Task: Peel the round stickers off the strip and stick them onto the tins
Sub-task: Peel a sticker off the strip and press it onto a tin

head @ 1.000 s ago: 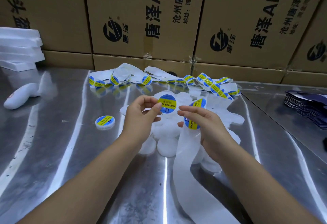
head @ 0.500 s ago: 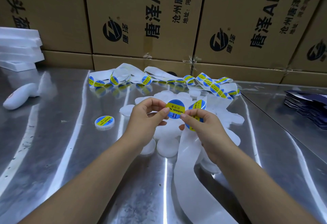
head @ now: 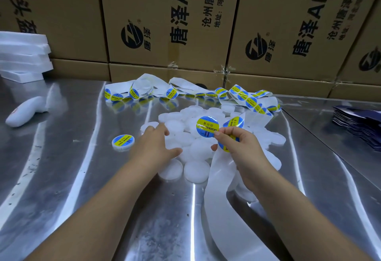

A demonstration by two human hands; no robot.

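My right hand (head: 241,147) pinches a peeled round blue-and-yellow sticker (head: 207,126) by its edge and also holds the white backing strip (head: 222,209), which carries another sticker (head: 234,123) just behind my fingers. My left hand (head: 153,147) is empty, its fingers spread over the left side of the pile of plain white round tins (head: 193,171). One tin with a sticker on it (head: 123,142) lies apart, left of the pile. The rest of the sticker strip (head: 250,101) lies tangled behind the pile.
The work surface is a shiny steel table (head: 72,188). Cardboard boxes (head: 165,23) wall off the back. White foam trays (head: 22,56) are stacked at far left, a white handheld device (head: 24,112) lies below them, and dark flat packets (head: 358,124) are stacked at right.
My left hand let go of the peeled sticker and dropped left onto the tins. My right hand now holds that sticker, along with the strip.
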